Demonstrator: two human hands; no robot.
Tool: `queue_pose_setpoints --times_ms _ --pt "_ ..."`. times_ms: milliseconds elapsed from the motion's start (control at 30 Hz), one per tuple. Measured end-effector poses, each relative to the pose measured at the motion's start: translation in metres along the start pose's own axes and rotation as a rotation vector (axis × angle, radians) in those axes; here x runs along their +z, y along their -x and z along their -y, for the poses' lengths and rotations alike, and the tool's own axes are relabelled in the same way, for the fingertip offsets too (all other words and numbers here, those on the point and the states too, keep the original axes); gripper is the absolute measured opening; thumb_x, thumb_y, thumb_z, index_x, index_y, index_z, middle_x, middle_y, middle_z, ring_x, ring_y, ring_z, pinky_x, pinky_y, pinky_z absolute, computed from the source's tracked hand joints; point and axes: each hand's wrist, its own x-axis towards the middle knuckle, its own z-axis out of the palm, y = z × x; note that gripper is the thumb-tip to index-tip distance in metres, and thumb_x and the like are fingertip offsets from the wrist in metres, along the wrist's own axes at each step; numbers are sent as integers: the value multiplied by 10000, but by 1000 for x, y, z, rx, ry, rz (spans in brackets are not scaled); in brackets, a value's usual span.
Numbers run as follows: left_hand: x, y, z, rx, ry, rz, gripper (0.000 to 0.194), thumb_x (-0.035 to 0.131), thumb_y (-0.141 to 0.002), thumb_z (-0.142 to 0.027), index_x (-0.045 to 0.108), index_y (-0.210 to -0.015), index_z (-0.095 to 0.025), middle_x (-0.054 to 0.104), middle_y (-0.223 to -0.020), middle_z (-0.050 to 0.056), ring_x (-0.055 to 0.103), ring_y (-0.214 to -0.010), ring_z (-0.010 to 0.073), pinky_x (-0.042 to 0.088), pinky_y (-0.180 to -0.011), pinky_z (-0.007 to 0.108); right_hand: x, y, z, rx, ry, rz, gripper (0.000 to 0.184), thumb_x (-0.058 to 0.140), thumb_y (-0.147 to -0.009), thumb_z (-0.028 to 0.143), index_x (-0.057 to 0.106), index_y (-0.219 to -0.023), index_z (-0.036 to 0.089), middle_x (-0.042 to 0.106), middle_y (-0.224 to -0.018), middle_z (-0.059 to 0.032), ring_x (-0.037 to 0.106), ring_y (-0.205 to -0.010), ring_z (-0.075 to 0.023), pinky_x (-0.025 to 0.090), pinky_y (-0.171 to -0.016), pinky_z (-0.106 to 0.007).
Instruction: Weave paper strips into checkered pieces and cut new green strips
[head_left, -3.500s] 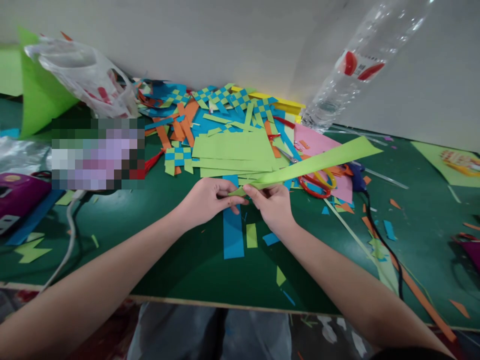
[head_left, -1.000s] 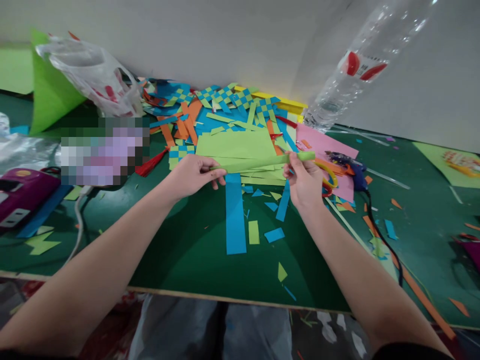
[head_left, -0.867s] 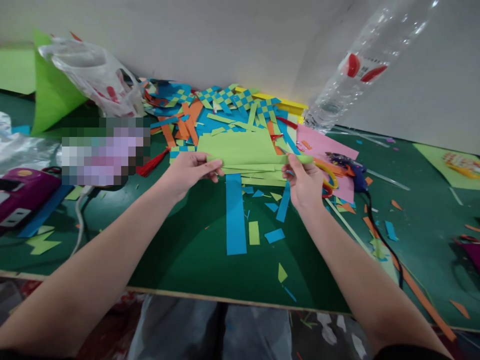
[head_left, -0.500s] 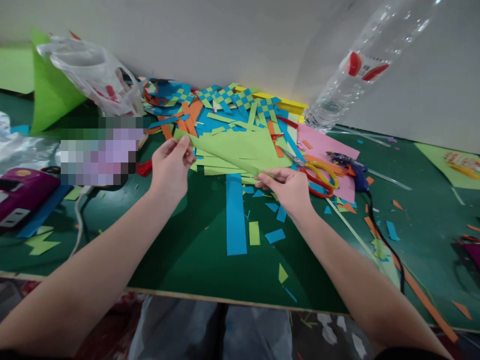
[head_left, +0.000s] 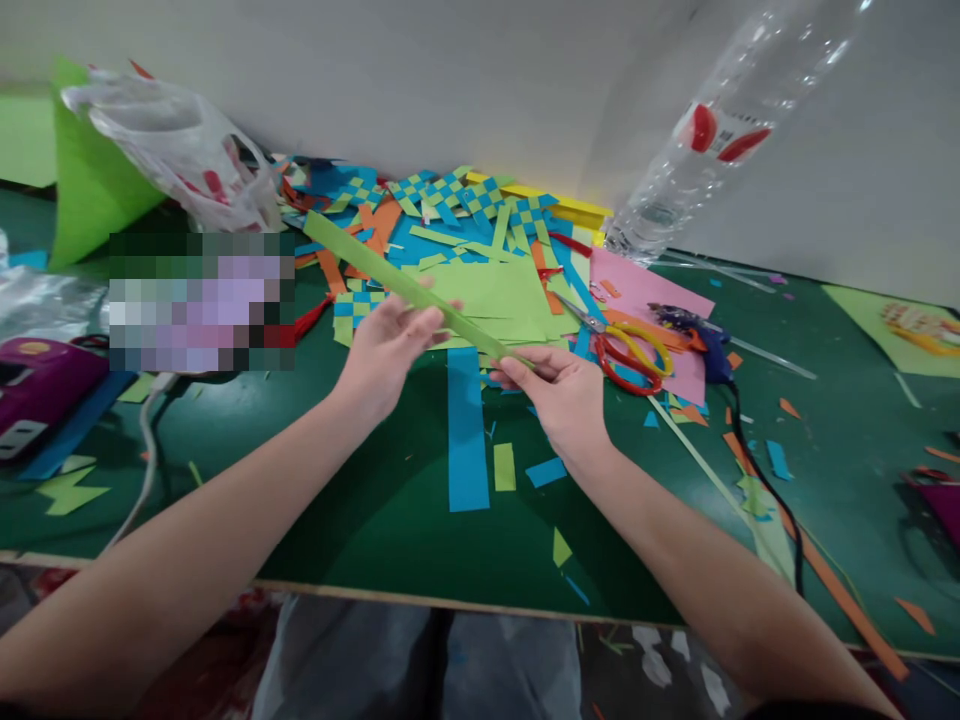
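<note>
A long light-green paper strip [head_left: 360,252] slants across the middle of the view, its far end up at the left. My right hand [head_left: 559,395] pinches the near end between thumb and fingers. Partway along the strip, my left hand [head_left: 390,350] is closed on it, thumb on the near side and fingertips behind. Below the strip lies a stack of light-green paper sheets [head_left: 495,285], partly covered by the strip and hands. A blue paper strip [head_left: 468,440] sticks out toward me from under the stack. Red-and-yellow-handled scissors [head_left: 630,355] lie right of my right hand.
Woven blue-green paper pieces [head_left: 442,195] lie heaped at the wall. A clear plastic bottle [head_left: 712,150] stands at the back right, a white plastic bag [head_left: 180,150] at the back left. Pink paper [head_left: 652,285], a dark blue corded tool [head_left: 712,355] and scraps [head_left: 505,467] are on the green table [head_left: 360,520].
Both hands have turned the green strip from level to slanting, its left end raised toward the back. Since half a second ago, my left hand has moved right along it, toward my right hand.
</note>
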Motion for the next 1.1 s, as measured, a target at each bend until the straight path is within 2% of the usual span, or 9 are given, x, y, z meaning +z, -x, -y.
queue_pose_setpoints --times_ms 67,100,267,533,633,733,867,967,1100 --pt "7 8 3 -112 -86 121 392 798 -721 -408 704 -1034 -191 754 -937 63 695 -948 226 541 -892 391 4 4 0 16 -12 -1 203 799 -713 343 744 -849 203 780 -787 -26 756 -729 -193 645 -742 -337" --pt "9 11 4 -136 -127 144 389 812 -698 -410 726 -1003 -184 762 -913 65 704 -941 238 545 -896 394 5 5 -1 24 -16 0 207 799 -711 346 744 -850 203 780 -787 -26 757 -730 -194 646 -747 -342" --pt "11 15 6 -137 -275 70 271 796 -710 -435 775 -789 -176 775 -863 72 722 -898 248 573 -855 370 9 7 -4 69 -40 18 242 813 -690 352 740 -862 197 779 -771 -24 758 -727 -198 648 -747 -351" --pt "7 13 7 -110 -287 73 262 825 -686 -370 769 -857 -180 775 -914 77 723 -917 238 575 -883 375 5 6 -8 173 -39 107 318 842 -645 375 735 -880 190 782 -812 -27 758 -756 -206 640 -765 -359" --pt "7 14 7 -103 -319 70 257 829 -676 -364 767 -858 -193 774 -929 67 722 -913 236 573 -871 362 5 7 -6 202 -16 147 297 811 -682 413 744 -862 185 781 -810 -37 757 -741 -204 641 -739 -352" --pt "6 13 6 -136 -406 84 243 810 -695 -405 776 -829 -204 776 -889 54 719 -904 240 567 -842 352 6 7 -5 207 17 151 295 781 -709 448 741 -818 177 778 -782 -46 754 -715 -203 640 -722 -356" --pt "3 12 5 -196 -517 40 317 760 -722 -515 766 -712 -198 767 -786 54 715 -843 240 555 -742 328 8 8 -5 159 31 127 284 812 -676 421 730 -797 178 770 -741 -36 753 -705 -205 639 -718 -355" --pt "2 11 6 -197 -453 41 338 761 -713 -534 757 -685 -198 759 -751 52 713 -824 226 545 -704 303 9 9 -5 140 34 121 275 829 -658 404 721 -775 179 767 -729 -31 753 -704 -204 640 -714 -342" --pt "3 11 6 -218 -333 60 320 790 -691 -508 765 -715 -190 770 -835 69 709 -830 217 559 -749 311 8 8 -5 131 12 140 284 815 -673 423 718 -779 177 769 -736 -35 754 -698 -198 643 -707 -330"
